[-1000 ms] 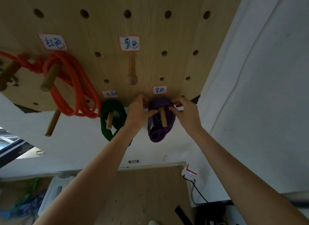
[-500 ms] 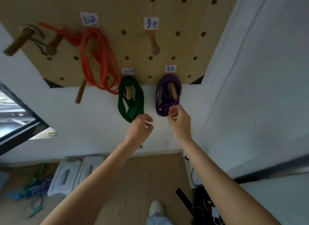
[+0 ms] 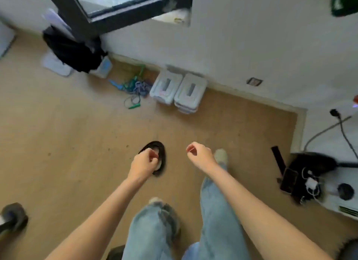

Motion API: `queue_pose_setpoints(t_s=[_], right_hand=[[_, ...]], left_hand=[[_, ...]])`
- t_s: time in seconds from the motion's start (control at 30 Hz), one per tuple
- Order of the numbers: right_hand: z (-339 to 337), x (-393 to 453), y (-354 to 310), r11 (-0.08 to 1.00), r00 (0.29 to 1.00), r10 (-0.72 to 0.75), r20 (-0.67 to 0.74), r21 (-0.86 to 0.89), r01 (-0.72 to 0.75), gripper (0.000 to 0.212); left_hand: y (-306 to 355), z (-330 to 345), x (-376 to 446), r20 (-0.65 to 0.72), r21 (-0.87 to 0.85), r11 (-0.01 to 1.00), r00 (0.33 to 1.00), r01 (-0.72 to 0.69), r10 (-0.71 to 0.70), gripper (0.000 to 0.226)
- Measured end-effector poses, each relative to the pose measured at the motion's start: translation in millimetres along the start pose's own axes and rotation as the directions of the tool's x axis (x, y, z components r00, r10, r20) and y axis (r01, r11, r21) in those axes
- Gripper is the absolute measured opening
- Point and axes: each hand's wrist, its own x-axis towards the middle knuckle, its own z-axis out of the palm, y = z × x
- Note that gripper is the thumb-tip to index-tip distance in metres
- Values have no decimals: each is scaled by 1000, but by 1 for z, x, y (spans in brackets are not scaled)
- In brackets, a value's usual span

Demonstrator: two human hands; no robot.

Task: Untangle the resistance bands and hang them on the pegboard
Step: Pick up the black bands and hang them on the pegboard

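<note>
Both hands hang over the floor (image 3: pixel 58 143) with nothing in them. The left hand (image 3: pixel 144 164) has its fingers loosely curled, tips close to the thumb; it sits above a black band (image 3: pixel 161 155) lying in a loop on the floor, and whether it touches the band cannot be told. The right hand (image 3: pixel 199 153) is likewise loosely curled and empty, apart from the band.

The black band appears to be the next item to hang. The pegboard is out of view; only the lower edge of a green band (image 3: pixel 343 3) shows at the upper right.

Procedure for this step, as a judgement:
- Lower the left hand to the near side of the loop and pinch one strand only.
- Lift slowly and let the loop fall open, so that any twist shows.
- Use the right hand to spread the loop before it is raised to a peg.
- Keep the feet clear of the band; one shoe (image 3: pixel 220 156) is near it.

Surface and room: the floor is tan and matte, meeting a white wall (image 3: pixel 251 46) at a pale skirting. Against the wall stand two clear plastic boxes (image 3: pixel 178 90). Just beside them lies a tangle of cords (image 3: pixel 133 87) in green, blue and purple. A black bag (image 3: pixel 73 52) rests below a dark window frame (image 3: pixel 120 10). At the right, cables and a charger (image 3: pixel 311 184) lie on a white unit.
</note>
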Motion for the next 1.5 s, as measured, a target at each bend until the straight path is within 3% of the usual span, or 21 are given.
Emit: queue_pose_setpoints(t_s=[0.13, 0.3, 0.37, 0.47, 0.53, 0.63, 0.73, 0.8, 0.87, 0.97, 1.03, 1.13, 1.2, 1.3, 1.4, 1.5], right_hand=[[120, 44, 28, 995, 991, 74, 113, -75, -66, 21], [263, 154, 108, 975, 980, 99, 172, -212, -61, 20], [321, 210, 148, 946, 974, 52, 221, -324, 23, 27], [402, 291, 200, 821, 939, -83, 333, -511, 253, 45], [445, 329, 228, 664, 919, -185, 347, -646, 377, 55], [483, 352, 255, 549, 931, -254, 260, -754, 361, 55], [493, 358, 262, 473, 912, -307, 271, -788, 393, 40], [487, 363, 258, 496, 905, -326, 275, -765, 411, 27], [471, 362, 258, 590, 905, -345, 250, -692, 416, 14], [435, 356, 263, 748, 909, -379, 174, -521, 411, 25], [413, 354, 265, 780, 904, -396, 161, -461, 423, 24], [395, 355, 265, 821, 904, -403, 144, -379, 426, 18], [389, 356, 266, 872, 922, -381, 71, -303, 384, 21], [387, 357, 262, 938, 946, -321, -35, -147, 313, 19], [391, 359, 255, 968, 964, -249, -93, -33, 247, 28], [401, 364, 243, 966, 989, -113, -91, 222, 131, 34]], left_hand=[[-134, 19, 18, -14, 18, 986, 986, 165, -165, 15], [-271, 101, 118, -50, 42, 983, 983, 180, -178, 17], [-318, 141, 175, -83, 43, 987, 985, 153, -150, 19], [-377, 200, 257, -137, 127, 992, 991, 10, 7, 20], [-404, 239, 299, -131, 169, 985, 990, -35, 58, 37], [-428, 283, 328, -98, 252, 968, 994, -15, 41, 66], [-438, 295, 334, -147, 451, 892, 982, -39, 117, 69], [-441, 291, 338, -158, 476, 877, 975, -66, 159, 67], [-442, 282, 339, -160, 370, 926, 977, -71, 139, 64], [-438, 267, 345, -260, 220, 975, 961, -36, 94, 57], [-428, 262, 353, -280, 115, 993, 960, 23, 10, 61], [-411, 270, 368, -170, 173, 979, 982, 110, -80, 82], [-403, 277, 378, -168, 216, 961, 977, 170, -134, 88], [-404, 279, 388, -166, 118, 967, 965, 224, -203, 84], [-415, 277, 390, -40, 7, 984, 984, 176, -175, 66], [-428, 267, 387, 68, -130, 973, 981, 189, -182, 60]])
